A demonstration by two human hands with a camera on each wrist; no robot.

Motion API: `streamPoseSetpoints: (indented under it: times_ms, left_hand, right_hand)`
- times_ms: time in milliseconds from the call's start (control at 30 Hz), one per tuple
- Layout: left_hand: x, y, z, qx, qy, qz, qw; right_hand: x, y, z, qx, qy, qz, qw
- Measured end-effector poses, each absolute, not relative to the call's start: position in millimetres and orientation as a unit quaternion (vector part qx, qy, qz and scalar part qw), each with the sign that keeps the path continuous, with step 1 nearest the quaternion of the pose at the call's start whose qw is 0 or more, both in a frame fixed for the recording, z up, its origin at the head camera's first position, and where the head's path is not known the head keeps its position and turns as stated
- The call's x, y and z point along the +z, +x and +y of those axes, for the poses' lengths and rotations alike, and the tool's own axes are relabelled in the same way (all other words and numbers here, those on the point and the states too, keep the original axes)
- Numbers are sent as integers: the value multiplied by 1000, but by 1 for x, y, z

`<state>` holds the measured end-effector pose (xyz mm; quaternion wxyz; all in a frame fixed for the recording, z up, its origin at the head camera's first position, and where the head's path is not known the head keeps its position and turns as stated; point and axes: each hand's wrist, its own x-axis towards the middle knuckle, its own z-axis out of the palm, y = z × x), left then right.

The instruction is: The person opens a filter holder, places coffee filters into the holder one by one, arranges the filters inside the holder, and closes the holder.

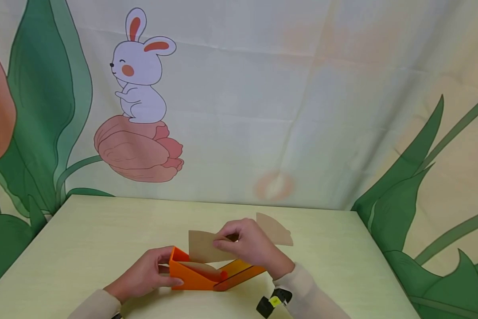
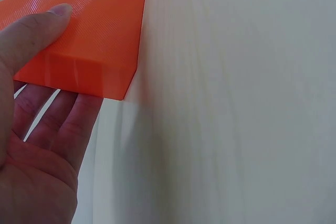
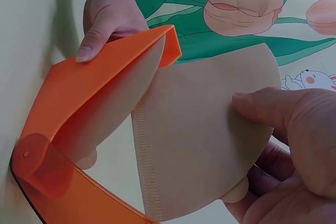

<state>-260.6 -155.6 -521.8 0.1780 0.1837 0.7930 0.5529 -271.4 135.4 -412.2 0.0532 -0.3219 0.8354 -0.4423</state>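
Left hand grips orange case at one end, thumb opposite fingers, probably to steady it; right hand pinches paper filter near its curved edge, likely leaving the seam free; second filter inside case, between hands; third filter beyond right hand; open tabletop outboard of both hands; far edge well beyond them.
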Motion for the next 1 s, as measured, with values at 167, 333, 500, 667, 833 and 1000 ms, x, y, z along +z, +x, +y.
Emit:
streamPoseSetpoints:
  times_ms: [167,333,500,667,833,1000]
  left_hand:
    - [-522,-261,-155,553,175,794,182]
    - [-522,-260,-155,554,175,794,182]
    - [-521,-260,-155,554,185,792,178]
    - [-521,-259,-155,552,186,793,176]
    - [-521,-259,-154,555,178,793,180]
    - [-523,-260,-155,558,185,789,178]
  right_hand:
    - [-415,-271,133,-439,-318,838,57]
    - [-416,-271,132,-434,-324,839,60]
    - [-415,-270,128,-421,-323,845,72]
    - [-415,-269,126,-409,-312,854,81]
    - [-415,-268,124,-398,-316,857,91]
    - [-416,-267,121,-382,-327,858,100]
